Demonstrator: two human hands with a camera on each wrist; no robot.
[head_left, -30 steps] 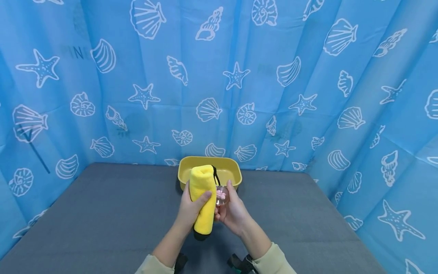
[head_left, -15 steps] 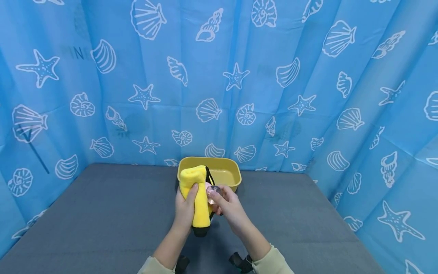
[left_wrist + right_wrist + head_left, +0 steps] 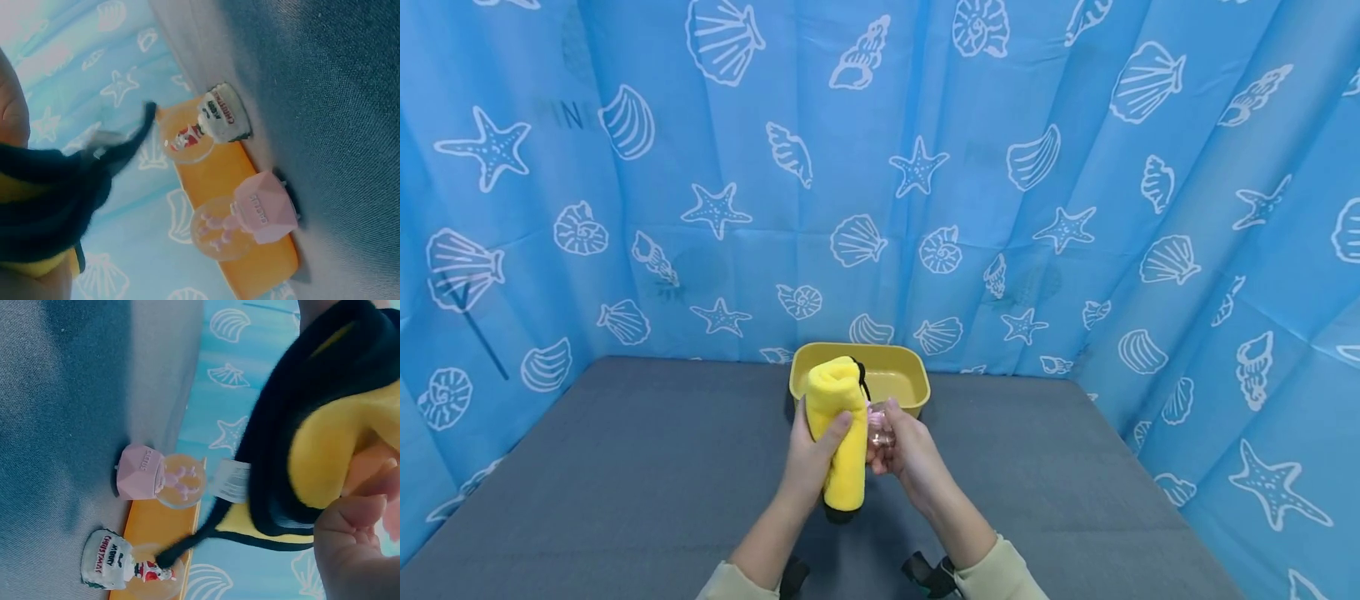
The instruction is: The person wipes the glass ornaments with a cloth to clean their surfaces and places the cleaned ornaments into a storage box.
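Observation:
In the head view my left hand point(image 3: 808, 454) grips a folded yellow towel point(image 3: 844, 450), held upright, its thumb across the front. The towel has black edging, a white tag point(image 3: 231, 480) and a black hanging loop point(image 3: 187, 544) in the right wrist view. Beside it my right hand point(image 3: 917, 454) holds a clear glass ball point(image 3: 880, 425) with something pink inside, close to the towel's right side. The ball's lower part is hidden by fingers and towel. Only part of the right thumb point(image 3: 350, 540) shows near the towel's yellow inside in the right wrist view.
A yellow bin point(image 3: 898, 375) stands at the back of the grey table point(image 3: 662, 467). Before it, in the wrist views, stand a pink-based snow globe point(image 3: 265, 206) and a white-based Santa snow globe point(image 3: 225, 115). A blue shell-patterned curtain point(image 3: 880, 208) surrounds the back and sides.
Towel and glass ball shifted slightly left, then partly back right. The right thumb crossed over the ball half a second ago and has since moved to its upper edge.

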